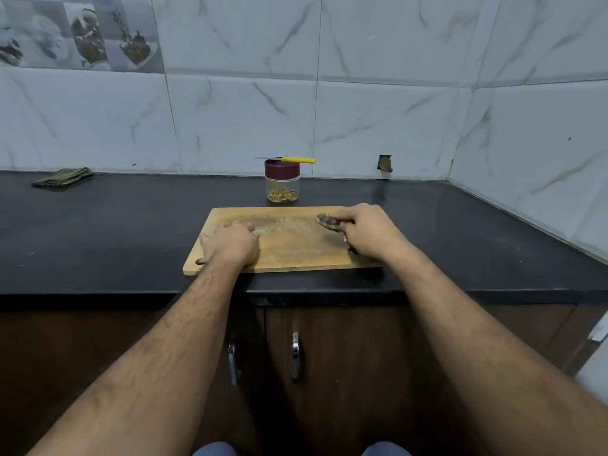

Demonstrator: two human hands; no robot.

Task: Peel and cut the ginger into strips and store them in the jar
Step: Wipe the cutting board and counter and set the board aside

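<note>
Right hand (368,230) grips a dark cloth (329,222) on the cutting board (296,245), looks like wiping it down. Left hand (230,243) lies on the board, fingers curled, probably steadying it. Beyond both hands, the lidded jar (282,182) holds ginger strips (282,195), with the knife (286,159) parked on top.

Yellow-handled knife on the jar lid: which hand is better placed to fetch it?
Left, probably. The left hand rests empty on the wooden cutting board; the right hand grips a cloth-like piece.
</note>
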